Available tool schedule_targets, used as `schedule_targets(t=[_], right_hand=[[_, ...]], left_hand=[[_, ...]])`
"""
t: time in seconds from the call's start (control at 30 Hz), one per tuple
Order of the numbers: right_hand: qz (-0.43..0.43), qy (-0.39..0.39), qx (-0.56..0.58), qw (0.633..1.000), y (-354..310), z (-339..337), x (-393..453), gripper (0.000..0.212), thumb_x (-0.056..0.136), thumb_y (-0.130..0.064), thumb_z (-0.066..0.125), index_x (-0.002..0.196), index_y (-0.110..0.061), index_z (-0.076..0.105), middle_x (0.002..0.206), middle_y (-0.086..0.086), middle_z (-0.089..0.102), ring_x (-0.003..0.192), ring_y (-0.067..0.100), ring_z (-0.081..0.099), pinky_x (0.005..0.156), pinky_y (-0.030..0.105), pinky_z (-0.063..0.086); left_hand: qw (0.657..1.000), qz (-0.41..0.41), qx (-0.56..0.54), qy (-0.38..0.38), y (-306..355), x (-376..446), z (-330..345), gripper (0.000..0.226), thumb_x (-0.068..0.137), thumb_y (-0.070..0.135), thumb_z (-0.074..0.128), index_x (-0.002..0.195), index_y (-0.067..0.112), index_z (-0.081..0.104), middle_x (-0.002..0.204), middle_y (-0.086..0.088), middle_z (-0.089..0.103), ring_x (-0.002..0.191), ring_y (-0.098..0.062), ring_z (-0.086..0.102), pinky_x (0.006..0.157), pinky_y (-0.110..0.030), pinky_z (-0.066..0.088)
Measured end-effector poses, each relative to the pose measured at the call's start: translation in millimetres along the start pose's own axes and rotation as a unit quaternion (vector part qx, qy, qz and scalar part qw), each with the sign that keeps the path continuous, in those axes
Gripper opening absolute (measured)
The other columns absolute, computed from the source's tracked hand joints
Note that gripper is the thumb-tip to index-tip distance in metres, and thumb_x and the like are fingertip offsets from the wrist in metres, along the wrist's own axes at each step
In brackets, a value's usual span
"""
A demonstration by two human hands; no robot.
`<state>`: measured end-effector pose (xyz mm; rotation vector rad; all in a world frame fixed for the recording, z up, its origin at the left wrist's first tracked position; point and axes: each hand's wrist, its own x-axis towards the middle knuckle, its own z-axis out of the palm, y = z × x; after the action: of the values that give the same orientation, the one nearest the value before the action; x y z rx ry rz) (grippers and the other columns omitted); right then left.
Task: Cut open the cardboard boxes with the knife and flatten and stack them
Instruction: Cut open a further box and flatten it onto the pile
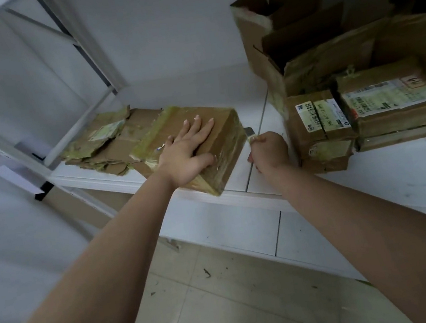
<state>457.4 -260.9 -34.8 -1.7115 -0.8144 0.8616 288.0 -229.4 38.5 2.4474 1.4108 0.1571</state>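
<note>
- We see a white table (400, 178).
- A taped box (220, 144) sits at its front edge.
- Flattened cardboard (111, 145) lies at the left end.
- Labelled boxes (364, 118) and open boxes (284, 31) crowd the right.

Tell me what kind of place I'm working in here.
Probably a storeroom or packing area: used, taped cardboard boxes with shipping labels are piled on a white counter, flattened cardboard is stacked at its end, and a bare metal shelving rack stands beside it.
</note>
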Motion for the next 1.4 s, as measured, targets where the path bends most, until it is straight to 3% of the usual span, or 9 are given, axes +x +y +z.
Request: schedule_targets(t=[0.13,0.27,0.4,0.6,0.73,0.87,1.07,1.3,1.4], right_hand=[[-0.028,0.033,-0.022,0.999,-3.5,0.4,1.7,0.029,0.094,-0.016,0.044,0.092,0.003,0.066,0.076,0.012,0.065,0.056,0.014,0.055,0.048,0.018,0.035],[-0.037,0.036,-0.031,0.998,-8.5,1.2,2.6,0.024,0.093,-0.013,0.046,0.089,0.001,0.065,0.079,0.013,0.066,0.069,0.023,0.061,0.063,0.024,0.047],[-0.041,0.033,-0.042,0.998,-12.1,2.3,7.4,0.019,0.089,-0.007,0.047,0.078,-0.003,0.062,0.079,0.018,0.067,0.074,0.030,0.065,0.066,0.029,0.051],[-0.001,0.011,-0.020,1.000,-23.3,-0.5,-2.3,0.020,0.091,-0.007,0.049,0.089,0.003,0.066,0.074,0.014,0.061,0.051,0.017,0.053,0.045,0.020,0.039],[0.002,-0.065,-0.028,0.997,-21.2,11.6,-31.6,0.017,0.087,-0.006,0.051,0.082,0.001,0.065,0.065,0.013,0.060,0.044,0.018,0.052,0.039,0.020,0.037],[0.021,-0.079,0.001,0.997,-18.1,14.6,-54.5,0.020,0.088,-0.004,0.047,0.081,0.002,0.065,0.058,0.011,0.057,0.040,0.018,0.050,0.038,0.020,0.038],[0.041,-0.152,0.024,0.987,-18.2,7.7,-92.9,0.019,0.091,-0.005,0.048,0.077,0.002,0.059,0.054,0.014,0.055,0.026,0.012,0.046,0.031,0.012,0.031],[0.017,-0.202,-0.008,0.979,-14.5,-2.6,-118.3,0.022,0.094,-0.008,0.046,0.079,0.001,0.058,0.054,0.013,0.056,0.027,0.012,0.048,0.033,0.011,0.030],[-0.056,-0.207,-0.083,0.973,-8.9,-7.8,-124.2,0.022,0.092,-0.008,0.044,0.074,-0.001,0.055,0.057,0.013,0.057,0.028,0.010,0.048,0.034,0.013,0.035]], left_hand=[[1.000,0.004,0.001,0.004,-1.4,0.4,0.9,0.084,0.070,0.046,0.049,0.149,0.045,0.018,0.161,0.012,0.005,0.148,-0.011,-0.002,0.118,-0.043,-0.001],[1.000,0.009,0.012,0.006,-2.4,1.0,1.9,0.081,0.073,0.047,0.046,0.149,0.046,0.017,0.161,0.011,0.005,0.149,-0.012,-0.002,0.117,-0.043,-0.002],[1.000,0.011,0.016,0.005,-3.0,2.6,3.0,0.068,0.083,0.051,0.029,0.149,0.045,0.017,0.161,0.010,0.005,0.149,-0.013,-0.003,0.117,-0.044,-0.002],[1.000,0.010,0.024,0.013,-3.3,5.9,5.8,0.062,0.088,0.046,0.012,0.150,0.043,0.017,0.161,0.009,0.005,0.149,-0.013,-0.003,0.117,-0.043,-0.001],[0.999,0.005,0.037,0.017,-3.0,5.0,7.2,0.060,0.090,0.045,0.012,0.150,0.043,0.016,0.161,0.009,0.005,0.149,-0.014,-0.002,0.118,-0.045,0.000],[0.998,0.002,0.048,0.028,-2.5,3.6,7.9,0.048,0.104,0.034,0.018,0.151,0.041,0.016,0.162,0.008,0.004,0.149,-0.015,-0.002,0.118,-0.046,0.001],[0.998,-0.002,0.056,0.031,0.0,1.9,7.4,0.048,0.104,0.034,0.018,0.151,0.040,0.015,0.162,0.008,0.004,0.149,-0.016,-0.002,0.118,-0.048,0.002],[0.998,-0.001,0.046,0.036,5.2,-0.8,6.6,0.048,0.104,0.035,0.020,0.152,0.036,0.019,0.162,0.005,0.006,0.149,-0.018,-0.001,0.118,-0.051,0.002],[0.998,-0.014,-0.061,0.021,4.2,-1.5,-1.4,0.050,0.097,0.039,0.039,0.146,0.029,0.033,0.160,0.000,0.018,0.149,-0.020,0.007,0.118,-0.052,0.006]])
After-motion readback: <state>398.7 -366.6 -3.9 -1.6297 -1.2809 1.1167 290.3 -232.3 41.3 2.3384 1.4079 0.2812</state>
